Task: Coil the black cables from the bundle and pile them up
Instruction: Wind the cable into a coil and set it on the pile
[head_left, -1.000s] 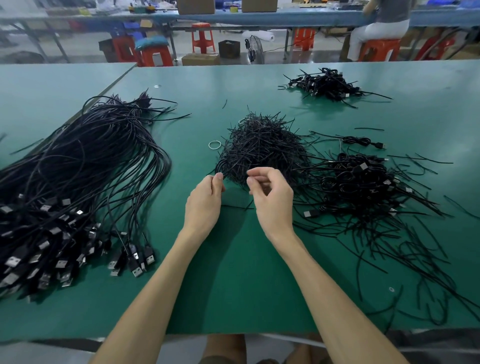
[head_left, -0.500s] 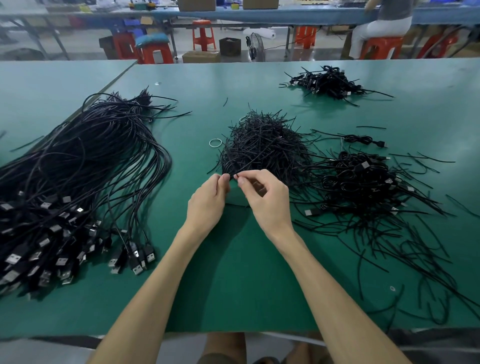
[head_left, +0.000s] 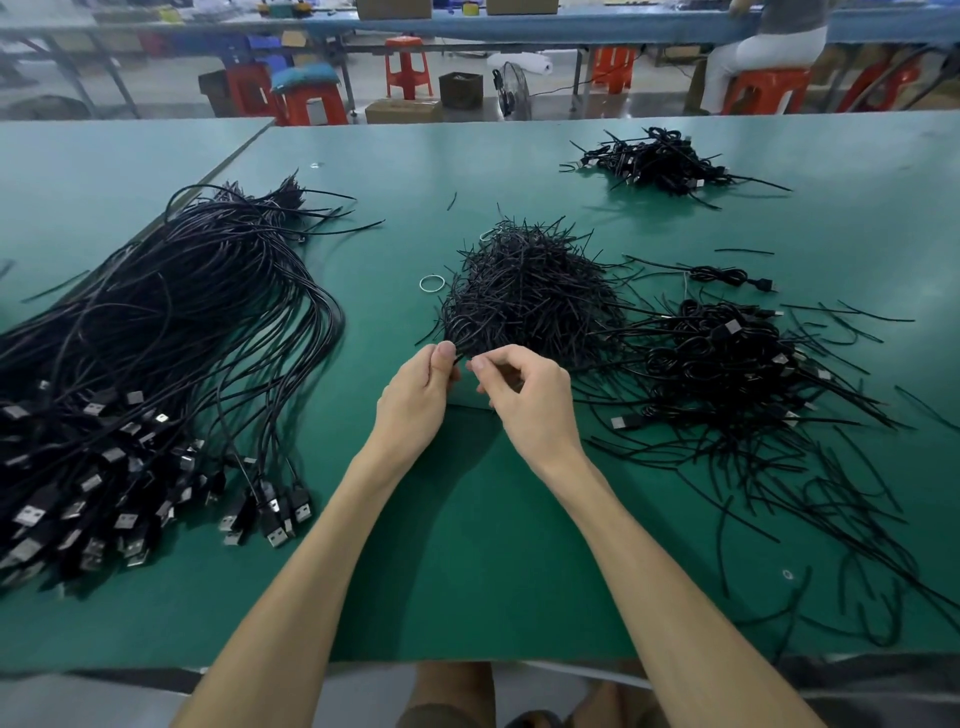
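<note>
Two hands meet at the near edge of the tie heap (head_left: 530, 296): a thin tie (head_left: 461, 358) is pinched by the left hand (head_left: 415, 400) and, it seems, by the right hand (head_left: 524, 400) too. The bundle (head_left: 156, 338) of black cables is spread at far left. They are judged light, limp and tangle-prone, best taken just behind the plugs. Coiled cables (head_left: 727, 364) are piled at right. Bare table (head_left: 467, 571) is left before the hands, though its near edge is close.

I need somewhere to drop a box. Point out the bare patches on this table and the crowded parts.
Bare: the near table strip between the cable bundle and the loose ties, crossed by the forearms; the far strip between bundle and far coiled pile. Crowded: tie heap, left hand, right hand, near coiled pile.
</note>
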